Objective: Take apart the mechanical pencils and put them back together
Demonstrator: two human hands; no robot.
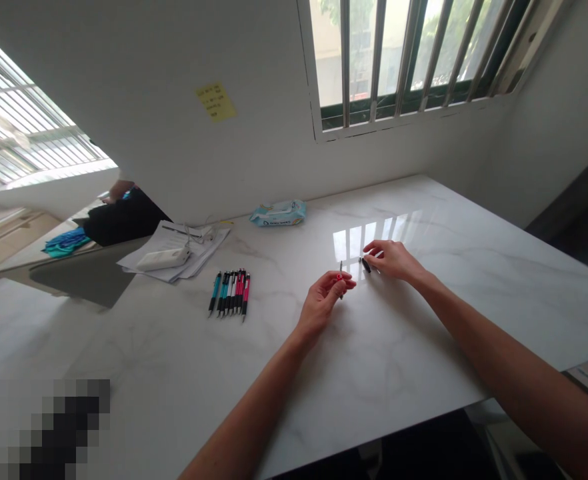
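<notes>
My left hand (321, 303) is raised over the white marble table (474, 227), its fingers closed on a slim pen (341, 267) held upright, with a red band showing at the fingertips. My right hand (394, 260) is a short way to its right, with thumb and fingertips pinching a small black pen part (365, 265). The two hands are close but not touching. To the left of both, a row of several pink-and-black and teal-and-black retractable pens (229, 295) lies side by side on the marble.
Farther left, white papers (174, 263) lie under a white power adapter (164, 259) with cables. A blue packet of wet wipes (278, 213) stands near the wall. Dark fabric (124, 217) and a teal cloth (67, 243) lie beyond the table's left side.
</notes>
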